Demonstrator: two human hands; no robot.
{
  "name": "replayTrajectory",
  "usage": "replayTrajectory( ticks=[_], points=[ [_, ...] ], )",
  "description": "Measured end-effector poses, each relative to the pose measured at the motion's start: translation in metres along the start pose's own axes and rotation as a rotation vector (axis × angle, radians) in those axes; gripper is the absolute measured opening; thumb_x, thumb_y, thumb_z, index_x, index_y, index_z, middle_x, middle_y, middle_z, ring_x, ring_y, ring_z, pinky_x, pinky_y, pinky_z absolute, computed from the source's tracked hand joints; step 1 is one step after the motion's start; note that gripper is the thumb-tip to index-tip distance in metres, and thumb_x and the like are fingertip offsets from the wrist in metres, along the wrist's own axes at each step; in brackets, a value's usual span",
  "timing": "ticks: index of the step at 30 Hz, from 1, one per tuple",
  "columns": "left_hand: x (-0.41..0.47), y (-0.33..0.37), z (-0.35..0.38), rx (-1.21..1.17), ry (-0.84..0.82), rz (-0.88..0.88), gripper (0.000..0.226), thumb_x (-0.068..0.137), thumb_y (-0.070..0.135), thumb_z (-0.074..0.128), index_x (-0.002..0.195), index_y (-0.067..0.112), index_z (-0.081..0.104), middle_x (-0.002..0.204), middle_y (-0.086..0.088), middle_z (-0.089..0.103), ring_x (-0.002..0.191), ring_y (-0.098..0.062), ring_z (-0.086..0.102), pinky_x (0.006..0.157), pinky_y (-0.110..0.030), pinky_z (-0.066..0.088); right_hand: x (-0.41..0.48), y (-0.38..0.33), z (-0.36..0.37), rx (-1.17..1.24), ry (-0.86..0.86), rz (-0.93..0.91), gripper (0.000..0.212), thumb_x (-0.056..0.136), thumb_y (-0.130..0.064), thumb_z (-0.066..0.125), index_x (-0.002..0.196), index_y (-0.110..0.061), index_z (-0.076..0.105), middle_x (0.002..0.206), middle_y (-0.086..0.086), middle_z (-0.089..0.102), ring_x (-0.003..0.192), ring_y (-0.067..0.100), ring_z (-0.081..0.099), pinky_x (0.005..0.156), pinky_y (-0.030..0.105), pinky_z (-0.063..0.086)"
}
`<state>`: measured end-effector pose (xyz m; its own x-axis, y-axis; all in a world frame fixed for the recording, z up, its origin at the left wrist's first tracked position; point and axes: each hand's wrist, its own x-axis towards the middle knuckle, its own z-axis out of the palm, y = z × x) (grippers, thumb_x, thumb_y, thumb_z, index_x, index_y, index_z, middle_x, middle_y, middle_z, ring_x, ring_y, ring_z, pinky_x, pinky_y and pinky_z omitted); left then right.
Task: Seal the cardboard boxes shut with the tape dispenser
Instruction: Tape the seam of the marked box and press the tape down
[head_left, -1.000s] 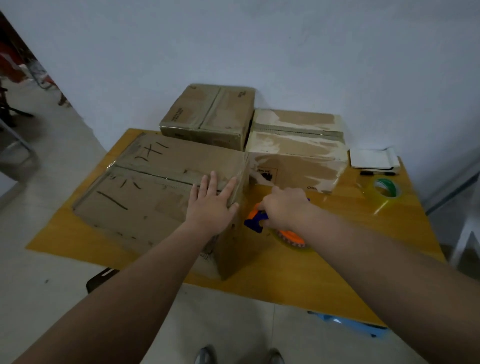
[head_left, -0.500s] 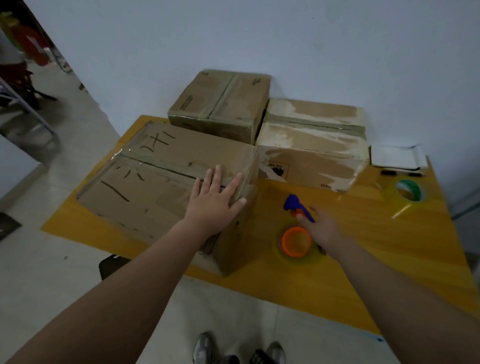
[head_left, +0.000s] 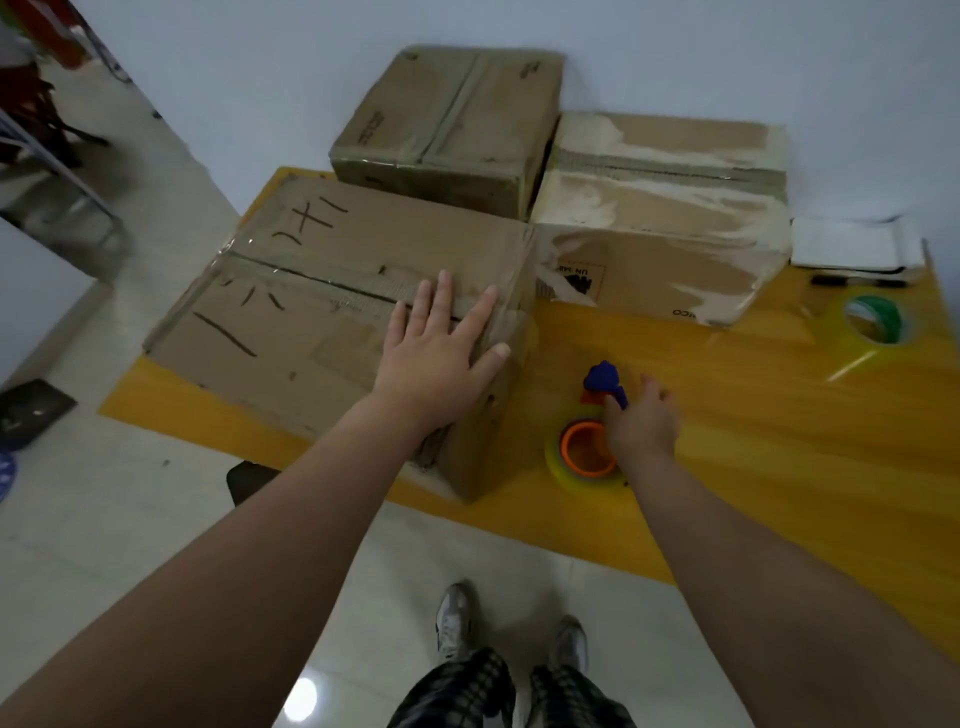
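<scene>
Your yellow table (head_left: 779, 441) carries three cardboard boxes (head_left: 322, 291) along its left and far edges, the tape dispenser (head_left: 587, 441) near the front edge, a tape roll (head_left: 872, 325) and white pad (head_left: 852, 244) at the far right corner.

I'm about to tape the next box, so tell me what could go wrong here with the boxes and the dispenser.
The big box overhangs the table's near edge under the left hand; a hard push might tip or slide it off. The tape dispenser lies close to that edge beside the right hand, so a knock could drop it. The spare tape roll's loose tail may stick to things.
</scene>
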<state>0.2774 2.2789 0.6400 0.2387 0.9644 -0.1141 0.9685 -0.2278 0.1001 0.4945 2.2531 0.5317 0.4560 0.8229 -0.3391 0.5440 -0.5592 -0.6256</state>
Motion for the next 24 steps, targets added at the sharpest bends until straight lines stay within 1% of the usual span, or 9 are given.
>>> replayTrajectory(
  ticks=[2, 4, 5, 7, 9, 13, 17, 20, 24],
  points=[
    [0.0, 0.0, 0.001, -0.004, 0.007, 0.008, 0.063, 0.092, 0.063, 0.016, 0.147, 0.042, -0.008, 0.158, -0.009, -0.013, 0.144, -0.026, -0.014, 0.113, -0.043, -0.01, -0.012, -0.028, -0.007, 0.297, 0.006, -0.215, 0.05, 0.097, -0.04, 0.051, 0.14, -0.018, 0.04, 0.137, 0.0, 0.043, 0.122, 0.018, 0.043, 0.096, 0.035, 0.042],
    [0.0, 0.001, 0.002, -0.007, 0.019, 0.007, 0.063, 0.093, 0.063, 0.016, 0.147, 0.042, -0.006, 0.158, -0.01, -0.012, 0.144, -0.027, -0.013, 0.113, -0.043, -0.01, -0.027, -0.065, -0.016, 0.645, -0.208, -0.234, 0.044, 0.095, -0.05, 0.047, 0.132, -0.026, 0.048, 0.126, -0.016, 0.049, 0.117, 0.007, 0.047, 0.096, 0.028, 0.041],
    [0.001, 0.001, 0.003, -0.008, 0.023, 0.004, 0.062, 0.093, 0.063, 0.016, 0.147, 0.042, -0.006, 0.158, -0.01, -0.011, 0.144, -0.027, -0.012, 0.113, -0.043, -0.009, -0.03, -0.078, -0.019, 0.724, -0.321, -0.211, 0.047, 0.094, -0.055, 0.044, 0.13, -0.027, 0.051, 0.125, -0.016, 0.052, 0.119, 0.007, 0.047, 0.096, 0.028, 0.04],
    [0.002, 0.001, 0.003, -0.009, 0.023, 0.002, 0.062, 0.093, 0.063, 0.016, 0.147, 0.042, -0.005, 0.158, -0.01, -0.011, 0.145, -0.027, -0.012, 0.114, -0.044, -0.009, -0.032, -0.097, -0.024, 0.676, -0.433, -0.225, 0.049, 0.094, -0.061, 0.034, 0.121, -0.028, 0.059, 0.12, -0.008, 0.061, 0.12, 0.014, 0.05, 0.101, 0.035, 0.036],
    [0.002, 0.001, 0.004, -0.007, 0.025, 0.009, 0.062, 0.093, 0.063, 0.016, 0.147, 0.042, -0.005, 0.158, -0.011, -0.01, 0.145, -0.028, -0.011, 0.114, -0.045, -0.008, -0.034, -0.104, -0.029, 0.589, -0.459, -0.247, 0.052, 0.093, -0.064, 0.033, 0.103, -0.027, 0.068, 0.104, -0.003, 0.069, 0.11, 0.016, 0.056, 0.101, 0.039, 0.035],
    [0.001, 0.0, 0.005, -0.011, 0.042, 0.023, 0.062, 0.093, 0.063, 0.016, 0.148, 0.041, -0.004, 0.158, -0.012, -0.009, 0.145, -0.029, -0.01, 0.114, -0.046, -0.008, -0.031, -0.095, -0.041, 0.457, -0.503, -0.169, 0.052, 0.077, -0.071, 0.053, 0.085, -0.024, 0.074, 0.093, -0.004, 0.069, 0.097, 0.015, 0.06, 0.09, 0.035, 0.039],
    [0.001, 0.001, 0.004, -0.015, 0.049, 0.022, 0.063, 0.093, 0.063, 0.016, 0.148, 0.041, -0.003, 0.158, -0.012, -0.008, 0.145, -0.029, -0.009, 0.114, -0.045, -0.008, -0.027, -0.077, -0.05, 0.534, -0.574, -0.079, 0.044, 0.071, -0.052, 0.074, 0.085, -0.01, 0.071, 0.082, 0.002, 0.067, 0.084, 0.021, 0.06, 0.084, 0.04, 0.046],
    [0.0, 0.003, 0.004, -0.005, 0.052, 0.019, 0.063, 0.093, 0.061, 0.019, 0.148, 0.04, -0.003, 0.158, -0.012, -0.009, 0.145, -0.029, -0.009, 0.114, -0.045, -0.008, -0.03, -0.073, -0.05, 0.748, -0.584, -0.03, 0.026, 0.07, -0.036, 0.077, 0.074, -0.013, 0.065, 0.073, 0.0, 0.069, 0.073, 0.017, 0.067, 0.071, 0.032, 0.051],
    [0.0, 0.002, 0.001, 0.02, 0.021, 0.032, 0.067, 0.092, 0.054, 0.027, 0.148, 0.039, -0.007, 0.158, -0.013, -0.012, 0.144, -0.029, -0.012, 0.114, -0.045, -0.009, -0.033, -0.081, -0.052, 0.809, -0.45, 0.0, 0.022, 0.075, -0.025, 0.079, 0.073, -0.012, 0.062, 0.06, 0.0, 0.066, 0.055, 0.012, 0.065, 0.053, 0.025, 0.052]
  ],
)
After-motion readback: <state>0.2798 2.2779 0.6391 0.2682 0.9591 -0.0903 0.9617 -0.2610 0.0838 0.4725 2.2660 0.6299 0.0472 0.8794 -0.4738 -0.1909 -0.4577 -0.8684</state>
